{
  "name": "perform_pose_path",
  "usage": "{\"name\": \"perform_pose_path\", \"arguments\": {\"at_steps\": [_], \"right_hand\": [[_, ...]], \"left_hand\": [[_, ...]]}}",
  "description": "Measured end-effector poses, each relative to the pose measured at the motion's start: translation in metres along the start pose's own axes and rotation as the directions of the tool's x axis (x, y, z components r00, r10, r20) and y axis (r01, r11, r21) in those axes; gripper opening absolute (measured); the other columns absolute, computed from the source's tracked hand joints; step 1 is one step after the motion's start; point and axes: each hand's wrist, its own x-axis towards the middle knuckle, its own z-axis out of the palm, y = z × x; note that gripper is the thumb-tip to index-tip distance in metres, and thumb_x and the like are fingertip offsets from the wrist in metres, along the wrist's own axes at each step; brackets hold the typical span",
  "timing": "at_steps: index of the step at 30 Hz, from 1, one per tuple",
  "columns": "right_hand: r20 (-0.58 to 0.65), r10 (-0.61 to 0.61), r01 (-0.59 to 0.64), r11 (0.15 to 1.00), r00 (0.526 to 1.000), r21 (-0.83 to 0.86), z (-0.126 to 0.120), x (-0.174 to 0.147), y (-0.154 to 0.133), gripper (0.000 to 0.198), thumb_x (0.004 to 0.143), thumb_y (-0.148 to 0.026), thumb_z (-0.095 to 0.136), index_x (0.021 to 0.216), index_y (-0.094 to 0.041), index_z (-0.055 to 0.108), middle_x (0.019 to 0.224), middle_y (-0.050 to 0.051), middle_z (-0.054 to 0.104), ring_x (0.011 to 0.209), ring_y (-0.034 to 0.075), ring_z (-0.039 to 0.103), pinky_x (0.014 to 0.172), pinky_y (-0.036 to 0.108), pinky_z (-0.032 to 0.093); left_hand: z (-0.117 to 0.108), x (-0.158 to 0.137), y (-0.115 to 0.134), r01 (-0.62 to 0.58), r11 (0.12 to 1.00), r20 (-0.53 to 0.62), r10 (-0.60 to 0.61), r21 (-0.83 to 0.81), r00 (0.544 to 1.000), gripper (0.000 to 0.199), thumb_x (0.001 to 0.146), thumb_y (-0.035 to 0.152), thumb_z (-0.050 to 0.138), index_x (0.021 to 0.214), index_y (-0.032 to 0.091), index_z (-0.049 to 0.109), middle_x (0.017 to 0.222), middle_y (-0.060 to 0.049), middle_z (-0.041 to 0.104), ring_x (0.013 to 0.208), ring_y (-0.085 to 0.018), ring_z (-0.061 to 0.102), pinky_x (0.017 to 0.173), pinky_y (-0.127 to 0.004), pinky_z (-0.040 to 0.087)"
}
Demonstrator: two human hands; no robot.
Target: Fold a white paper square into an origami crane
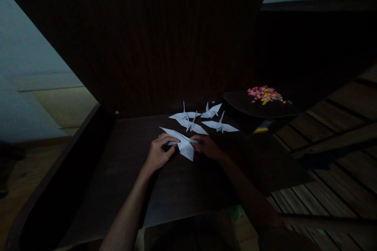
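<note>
Between my two hands is a white origami crane, its wings spread and tilted over the dark desk. My left hand pinches it from the left side, thumb and fingers closed on the paper. On the opposite side my right hand grips the paper near its right end; part of these fingers is in shadow. Just beyond stand several finished-looking white paper cranes, among them a crane at the right, a crane at the back right and a crane in the middle.
A dark wooden desk has a raised side panel on the left and a tall back board. Small colourful pieces lie heaped on a rounded shelf at the right. Slatted wood lies further right.
</note>
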Motion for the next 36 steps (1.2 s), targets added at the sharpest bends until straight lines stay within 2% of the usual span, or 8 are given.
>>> {"name": "perform_pose_path", "arguments": {"at_steps": [5, 8, 13, 17, 24, 29, 34, 36], "right_hand": [[0.031, 0.014, -0.014, 1.0, 0.999, 0.014, 0.0, 0.0, -0.003, 0.033, 0.078, -0.048, 0.067, 0.086, -0.016, 0.068, 0.068, 0.0, 0.062, 0.05, 0.009, 0.053, 0.046, 0.021, 0.036], [0.046, 0.001, -0.002, 1.0, 0.999, 0.009, -0.002, 0.0, -0.003, 0.04, 0.076, -0.053, 0.067, 0.089, -0.015, 0.067, 0.061, -0.002, 0.06, 0.046, 0.009, 0.051, 0.044, 0.02, 0.033], [0.039, -0.011, 0.01, 0.999, 0.999, 0.048, -0.002, 0.0, -0.005, 0.032, 0.075, -0.047, 0.071, 0.085, -0.017, 0.067, 0.064, -0.002, 0.062, 0.046, 0.009, 0.05, 0.043, 0.02, 0.034], [0.07, -0.012, 0.006, 0.996, 0.997, 0.086, -0.001, 0.0, -0.007, 0.026, 0.077, -0.042, 0.069, 0.088, -0.017, 0.068, 0.081, 0.003, 0.07, 0.052, 0.01, 0.053, 0.045, 0.021, 0.039], [0.076, 0.019, -0.029, 0.99, 0.997, 0.139, -0.006, 0.0, 0.001, 0.032, 0.075, -0.041, 0.072, 0.09, -0.014, 0.067, 0.079, 0.007, 0.072, 0.054, 0.012, 0.057, 0.043, 0.021, 0.041], [0.105, 0.059, -0.085, 0.96, 0.993, 0.266, -0.011, -0.001, 0.011, 0.034, 0.074, -0.04, 0.074, 0.095, -0.014, 0.067, 0.076, 0.008, 0.072, 0.047, 0.01, 0.052, 0.04, 0.02, 0.037], [0.103, 0.104, -0.134, 0.924, 0.989, 0.358, -0.011, 0.001, 0.013, 0.034, 0.072, -0.037, 0.076, 0.095, -0.013, 0.068, 0.077, 0.008, 0.071, 0.046, 0.009, 0.05, 0.039, 0.02, 0.034], [0.045, 0.11, -0.119, 0.93, 0.993, 0.349, -0.01, 0.003, 0.013, 0.033, 0.069, -0.035, 0.078, 0.093, -0.014, 0.069, 0.078, 0.006, 0.07, 0.052, 0.011, 0.055, 0.043, 0.021, 0.039]], "left_hand": [[0.001, -0.002, -0.006, -0.192, 0.958, -0.057, 0.208, 0.211, 0.976, 0.017, 0.082, 0.013, 0.061, 0.089, 0.024, 0.072, 0.087, -0.003, 0.073, 0.082, -0.02, 0.065, 0.101, -0.045, 0.035], [0.0, -0.004, -0.008, -0.271, 0.92, -0.025, 0.29, 0.284, 0.957, 0.022, 0.083, 0.011, 0.058, 0.095, 0.024, 0.071, 0.091, -0.004, 0.073, 0.083, -0.02, 0.066, 0.099, -0.044, 0.037], [-0.002, -0.005, -0.009, -0.285, 0.845, 0.05, 0.295, 0.453, 0.954, 0.019, 0.088, 0.014, 0.051, 0.097, 0.019, 0.067, 0.089, -0.009, 0.071, 0.081, -0.021, 0.063, 0.081, -0.036, 0.044], [-0.005, -0.004, -0.011, -0.276, 0.794, 0.056, 0.293, 0.542, 0.954, 0.015, 0.09, 0.017, 0.049, 0.089, 0.017, 0.063, 0.079, -0.008, 0.066, 0.076, -0.02, 0.06, 0.083, -0.037, 0.043], [-0.008, -0.006, -0.01, -0.276, 0.849, 0.105, 0.257, 0.451, 0.961, 0.015, 0.092, 0.018, 0.048, 0.099, 0.016, 0.062, 0.084, -0.009, 0.064, 0.078, -0.02, 0.06, 0.075, -0.032, 0.047], [-0.008, -0.006, -0.008, -0.273, 0.901, 0.126, 0.244, 0.338, 0.962, 0.03, 0.086, 0.006, 0.044, 0.109, 0.017, 0.06, 0.097, -0.011, 0.065, 0.091, -0.022, 0.061, 0.083, -0.036, 0.049], [-0.009, -0.007, -0.013, -0.29, 0.883, 0.132, 0.259, 0.369, 0.957, 0.042, 0.079, -0.002, 0.04, 0.111, 0.018, 0.06, 0.099, -0.01, 0.064, 0.096, -0.022, 0.06, 0.085, -0.037, 0.05], [-0.01, -0.007, -0.015, -0.302, 0.854, 0.107, 0.283, 0.424, 0.953, 0.045, 0.078, -0.003, 0.039, 0.112, 0.017, 0.06, 0.099, -0.01, 0.064, 0.096, -0.022, 0.059, 0.085, -0.037, 0.05]]}}
